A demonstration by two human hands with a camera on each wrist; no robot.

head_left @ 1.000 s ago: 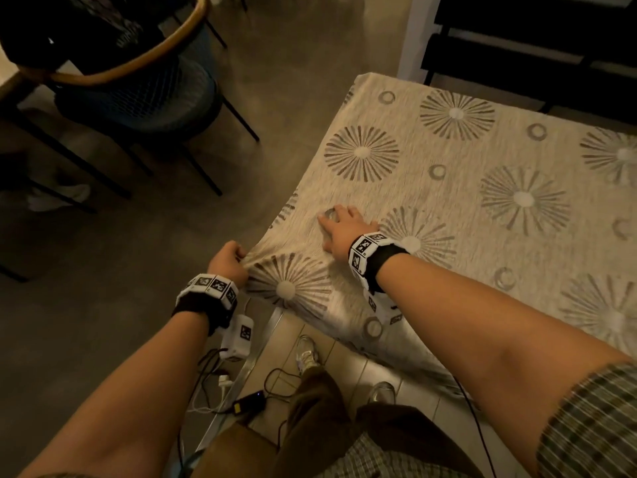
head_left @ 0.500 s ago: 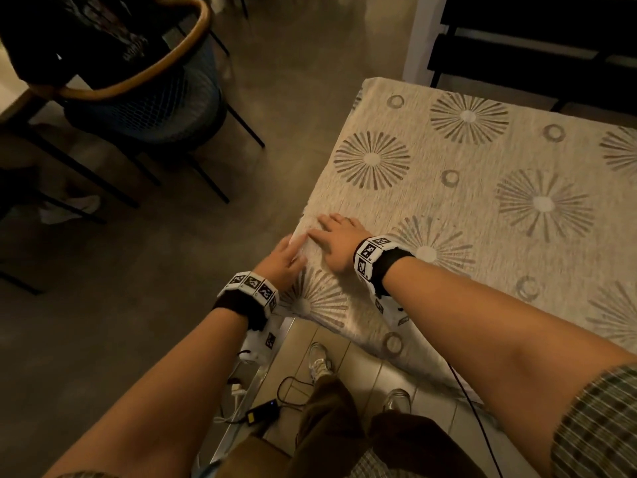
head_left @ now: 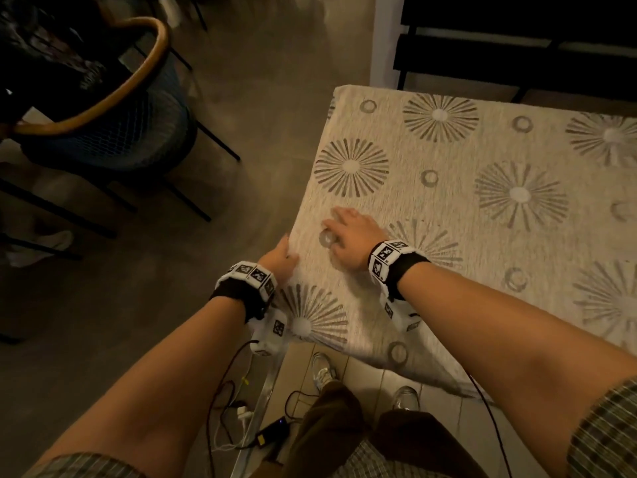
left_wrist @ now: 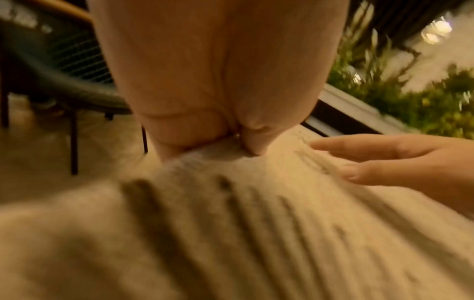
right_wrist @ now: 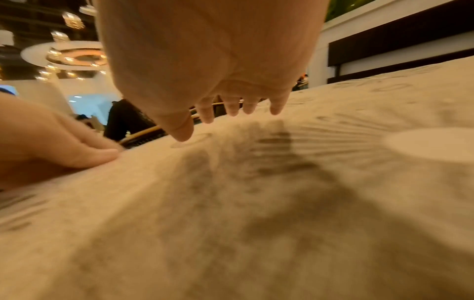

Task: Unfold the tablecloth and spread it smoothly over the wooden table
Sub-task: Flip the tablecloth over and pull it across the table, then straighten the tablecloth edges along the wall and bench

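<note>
A beige woven tablecloth printed with grey sunbursts and rings (head_left: 465, 188) lies spread across the table, its near edge and left edge hanging over the sides. The person's left hand (head_left: 277, 260) sits at the cloth's left edge near the front corner, fingers and thumb closed on a fold of fabric, as the left wrist view shows. The right hand (head_left: 351, 236), just beside it, rests flat on the cloth with fingers extended and grasping nothing. A dark mesh chair with a curved wooden backrest (head_left: 113, 115) stands well apart on the floor.
</note>
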